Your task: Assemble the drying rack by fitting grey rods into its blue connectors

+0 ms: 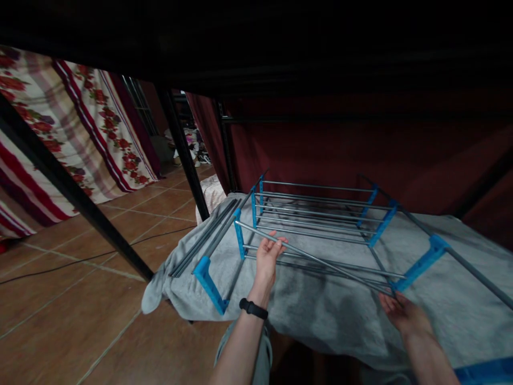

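A rack of grey metal tubes and blue plastic brackets lies on its side on a grey blanket (320,305). My left hand (267,256), with a black band on its wrist, is closed around a loose-looking metal tube (308,255). This tube slants from a blue bracket (239,235) on the left down to the right. At its lower right end, the fingers of my right hand (406,315) are closed on the tube, just under another blue bracket (420,263). Part of that grip is in shadow. An end bracket (210,286) stands at the near left.
Several spare tubes (206,238) lie along the blanket's left side. Black metal posts (180,149) and a dark overhead frame surround the bed. A cable (100,254) crosses the tiled floor. A flowered curtain (108,123) hangs at left; another blue part (487,371) is at the lower right.
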{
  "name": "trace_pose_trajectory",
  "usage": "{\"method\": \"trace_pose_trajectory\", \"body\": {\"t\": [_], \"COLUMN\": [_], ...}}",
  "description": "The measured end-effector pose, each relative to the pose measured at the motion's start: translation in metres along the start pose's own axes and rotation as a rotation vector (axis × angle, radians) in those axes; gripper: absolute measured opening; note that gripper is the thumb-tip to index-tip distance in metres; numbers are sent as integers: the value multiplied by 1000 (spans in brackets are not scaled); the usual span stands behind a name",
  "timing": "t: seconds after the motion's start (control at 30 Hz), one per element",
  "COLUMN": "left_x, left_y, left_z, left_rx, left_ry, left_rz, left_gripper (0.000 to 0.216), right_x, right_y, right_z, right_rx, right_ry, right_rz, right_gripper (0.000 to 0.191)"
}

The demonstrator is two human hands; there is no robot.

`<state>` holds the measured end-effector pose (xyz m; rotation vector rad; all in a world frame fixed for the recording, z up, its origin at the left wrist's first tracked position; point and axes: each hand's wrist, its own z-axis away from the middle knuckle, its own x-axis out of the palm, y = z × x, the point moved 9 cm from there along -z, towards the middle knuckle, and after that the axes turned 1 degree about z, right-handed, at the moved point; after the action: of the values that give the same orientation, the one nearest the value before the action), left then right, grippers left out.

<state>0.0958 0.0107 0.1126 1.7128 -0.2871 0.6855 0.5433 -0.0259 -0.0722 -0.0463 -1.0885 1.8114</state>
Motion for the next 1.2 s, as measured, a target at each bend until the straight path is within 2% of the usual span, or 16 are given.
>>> {"method": "trace_pose_trajectory", "body": {"t": [0.3,0.4,0.53,0.63,0.77,0.97,1.2], "left_x": [29,35,38,41,44,45,42], "left_y": [3,3,2,2,1,-6,-25], "left_z": [3,3,3,3,4,7,14], "left_rx": [-6,6,9,1,-9,-26,-70], "left_ry": [-62,-78,-81,-83,-90,-98,-124], "left_rz": [-37,-61,-96,-112,-107,-107,-125], "left_gripper": [48,46,46,47,44,43,42], "right_x": [29,42,58,73,90,105,114], "right_y": [37,51,67,80,95,109,112], "right_z": [33,42,58,76,101,127,139], "right_rx": [115,123,111,125,136,190,209], "right_ry": [-109,-225,-342,-431,-556,-713,-762], "right_rz": [111,133,155,270,421,516,511], "right_gripper": [18,15,13,11,23,29,31]}}
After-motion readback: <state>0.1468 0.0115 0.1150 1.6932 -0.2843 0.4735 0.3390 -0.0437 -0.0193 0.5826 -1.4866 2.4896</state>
